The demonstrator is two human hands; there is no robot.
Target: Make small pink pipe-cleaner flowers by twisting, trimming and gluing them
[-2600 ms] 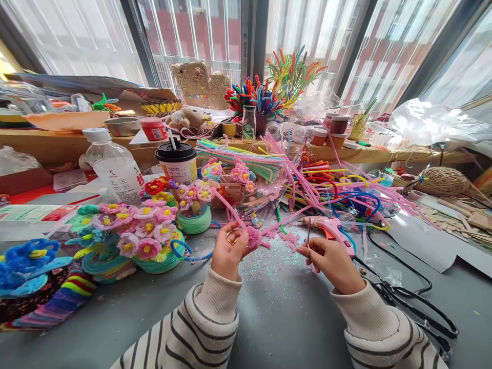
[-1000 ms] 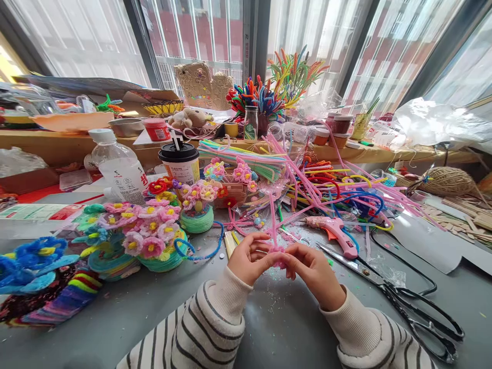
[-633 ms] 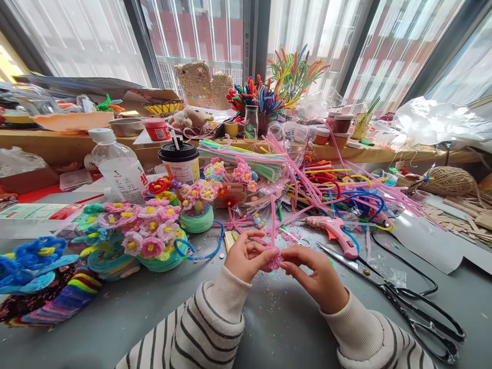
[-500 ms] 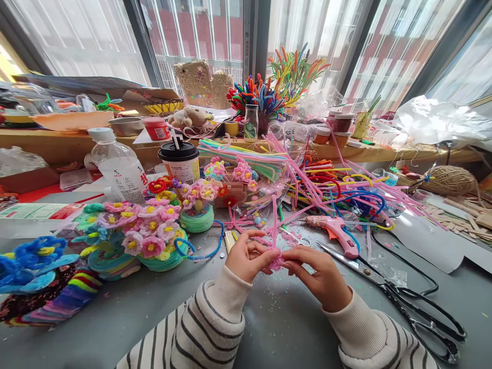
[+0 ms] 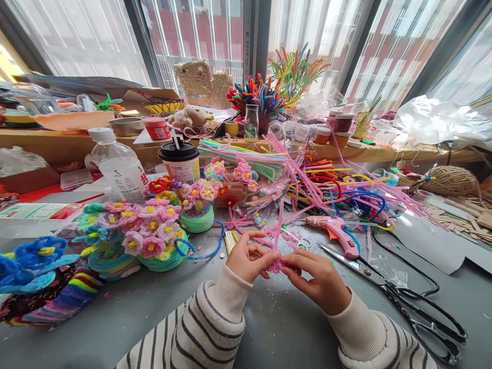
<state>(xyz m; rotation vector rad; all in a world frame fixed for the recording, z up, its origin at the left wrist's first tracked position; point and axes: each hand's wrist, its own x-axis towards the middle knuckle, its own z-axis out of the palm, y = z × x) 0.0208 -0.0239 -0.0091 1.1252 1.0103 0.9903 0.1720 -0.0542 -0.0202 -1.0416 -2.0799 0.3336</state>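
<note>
My left hand (image 5: 251, 258) pinches a pink pipe cleaner (image 5: 279, 225) whose lower end is coiled into a small fuzzy bundle and whose free end sticks up. From the other side, the thumb and index finger of my right hand (image 5: 317, 277) close on the right edge of that bundle. Part of the coil is hidden behind my fingers. Just beyond my hands lie small scissors (image 5: 302, 240) with pale handles. To the right rest a pink glue gun (image 5: 334, 230) and large black-handled scissors (image 5: 407, 302).
Pipe-cleaner flowers (image 5: 151, 225) in coiled pots fill the left side, near a plastic bottle (image 5: 119, 169) and a lidded cup (image 5: 179, 161). Loose pipe cleaners (image 5: 319, 189) pile up behind my hands. Farther right sit a twine ball (image 5: 451, 179) and wooden sticks (image 5: 457, 218).
The upright end of the pink pipe cleaner now leans farther right. My right fingers have shifted slightly against the coil; my left hand stays almost still.
</note>
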